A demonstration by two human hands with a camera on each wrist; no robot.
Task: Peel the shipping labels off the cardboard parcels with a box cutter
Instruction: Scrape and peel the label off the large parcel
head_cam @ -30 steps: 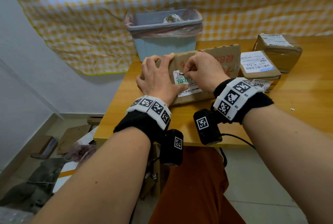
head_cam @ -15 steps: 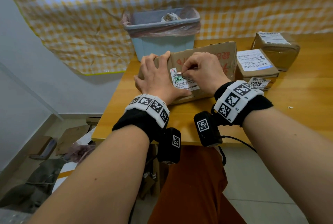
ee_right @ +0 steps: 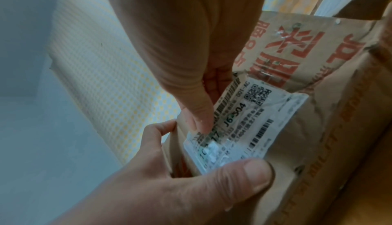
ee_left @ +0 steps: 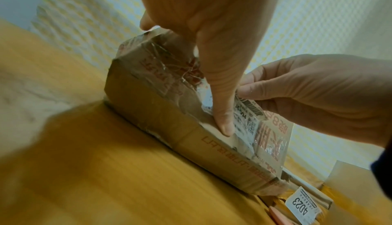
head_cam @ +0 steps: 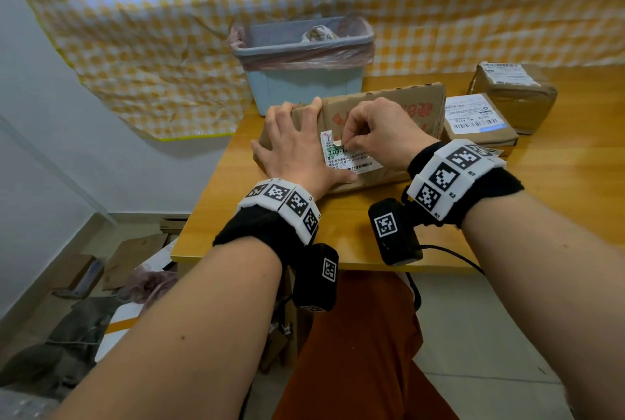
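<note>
— While the left hand point(head_cam: 297, 145) lies flat with its fingers spread over the near parcel point(head_cam: 382, 108), thumb pressed beside the shipping label point(head_cam: 348, 157), what is the right hand point(head_cam: 382, 135) doing?

— Its thumb and forefinger are pinched on a lifted corner of that label, up by the barcode. No box cutter shows anywhere; the label seems to sit under clear tape, though the wrist views are too blurry to be sure.

— How would you do it well?

— Pull low and slow, back along the cardboard, and keep that thumb pressing close to the peel line so the paper doesn't tear.

— Room to work?

— The parcel sits near the table's point(head_cam: 236, 216) left front corner. The lined bin point(head_cam: 304, 61) stands just behind it, and 2 more labelled parcels point(head_cam: 480, 125) lie close on the right, so pull toward the body, where the tabletop is open.
</note>
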